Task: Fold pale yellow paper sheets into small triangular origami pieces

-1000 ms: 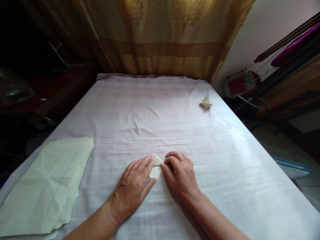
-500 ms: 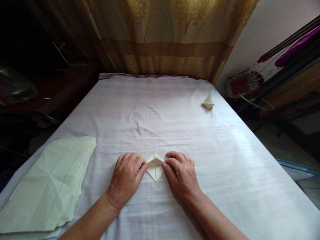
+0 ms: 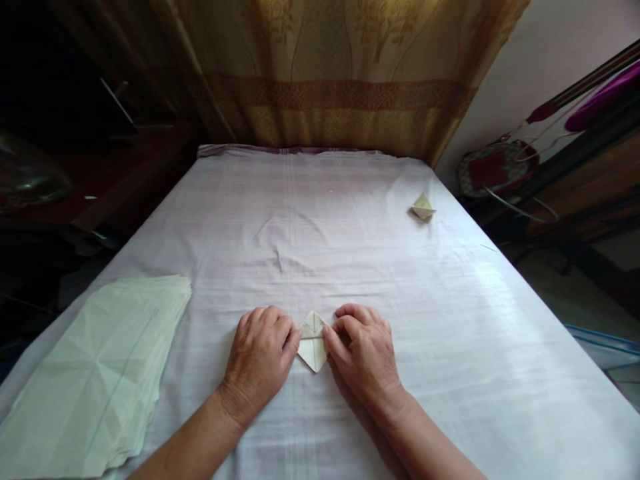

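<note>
A small folded piece of pale paper lies on the white cloth-covered table, between my two hands. My left hand has its fingers curled and pinches the paper's left corner. My right hand pinches the right corner with thumb and forefinger. The paper shows a diamond shape with a crease across it. A second, finished folded paper piece sits far off near the table's right edge.
A stack of creased pale paper sheets lies at the table's left front corner. A gold patterned curtain hangs behind the table. Dark furniture stands on the left, clutter and a blue-rimmed object on the right.
My left hand went from lying flat over the paper to curled fingers gripping its left corner. The paper opened from a narrow shape into a diamond, and its raised upper flap now lies flatter.
</note>
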Tool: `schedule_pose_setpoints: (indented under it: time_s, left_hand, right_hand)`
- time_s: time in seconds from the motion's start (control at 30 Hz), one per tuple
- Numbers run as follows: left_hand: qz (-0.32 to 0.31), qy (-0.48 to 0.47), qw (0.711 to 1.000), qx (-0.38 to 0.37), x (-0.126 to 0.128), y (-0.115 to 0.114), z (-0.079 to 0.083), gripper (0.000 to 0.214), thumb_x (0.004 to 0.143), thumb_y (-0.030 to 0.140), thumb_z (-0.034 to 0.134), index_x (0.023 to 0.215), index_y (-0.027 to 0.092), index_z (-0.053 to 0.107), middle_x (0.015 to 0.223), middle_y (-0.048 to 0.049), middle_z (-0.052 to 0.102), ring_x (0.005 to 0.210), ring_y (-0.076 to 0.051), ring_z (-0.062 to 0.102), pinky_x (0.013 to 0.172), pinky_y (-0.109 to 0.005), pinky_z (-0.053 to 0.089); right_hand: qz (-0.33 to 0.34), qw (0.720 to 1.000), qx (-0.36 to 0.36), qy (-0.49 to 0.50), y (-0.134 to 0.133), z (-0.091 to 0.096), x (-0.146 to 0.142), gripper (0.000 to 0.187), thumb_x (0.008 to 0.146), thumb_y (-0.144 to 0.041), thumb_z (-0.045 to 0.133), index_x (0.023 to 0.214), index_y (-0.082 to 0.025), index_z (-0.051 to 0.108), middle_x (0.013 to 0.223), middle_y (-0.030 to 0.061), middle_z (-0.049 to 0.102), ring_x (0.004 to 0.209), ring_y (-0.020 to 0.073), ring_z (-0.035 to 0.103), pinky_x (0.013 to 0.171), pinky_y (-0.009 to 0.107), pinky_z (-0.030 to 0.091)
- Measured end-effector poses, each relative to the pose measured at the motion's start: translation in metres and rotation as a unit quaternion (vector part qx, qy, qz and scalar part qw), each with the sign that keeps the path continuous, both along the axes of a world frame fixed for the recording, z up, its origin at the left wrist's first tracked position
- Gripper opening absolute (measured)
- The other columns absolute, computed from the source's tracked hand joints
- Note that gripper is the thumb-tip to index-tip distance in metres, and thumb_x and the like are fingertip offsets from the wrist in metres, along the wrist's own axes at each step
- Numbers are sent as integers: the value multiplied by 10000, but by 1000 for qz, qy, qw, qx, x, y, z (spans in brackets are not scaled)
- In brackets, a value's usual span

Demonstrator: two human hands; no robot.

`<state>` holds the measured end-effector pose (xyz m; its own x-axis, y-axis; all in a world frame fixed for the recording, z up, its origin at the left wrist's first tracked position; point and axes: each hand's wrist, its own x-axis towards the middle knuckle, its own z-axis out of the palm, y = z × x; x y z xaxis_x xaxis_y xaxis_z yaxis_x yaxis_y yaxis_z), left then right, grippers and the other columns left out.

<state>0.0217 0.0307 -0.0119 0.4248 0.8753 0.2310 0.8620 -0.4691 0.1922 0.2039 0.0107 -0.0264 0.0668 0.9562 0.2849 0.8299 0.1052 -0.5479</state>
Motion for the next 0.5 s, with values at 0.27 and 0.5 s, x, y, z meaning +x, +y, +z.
schedule_pose_setpoints:
  time_s: [0.27,0.5]
  left_hand:
    - [18,-22,1000,-1,2,1,-1,166,921,250,564,762,204,555,882,-52,597,854,-241,529,789,-396,418]
    - [23,-45,999,-1,2,1,-2,149,903,238,572,759,208,554,947,-63,613,893,-247,542,809,-405,431]
  right_hand:
    - [-10,1000,15,2,0,-1,-1,183,869,-272,622,693,-225,611,949,46,667,906,220,562,795,367,338]
    - [-8,1000,4,-1,0,0,-1,163,866,-264,614,709,-226,591,958,50,654,909,225,553,792,367,340]
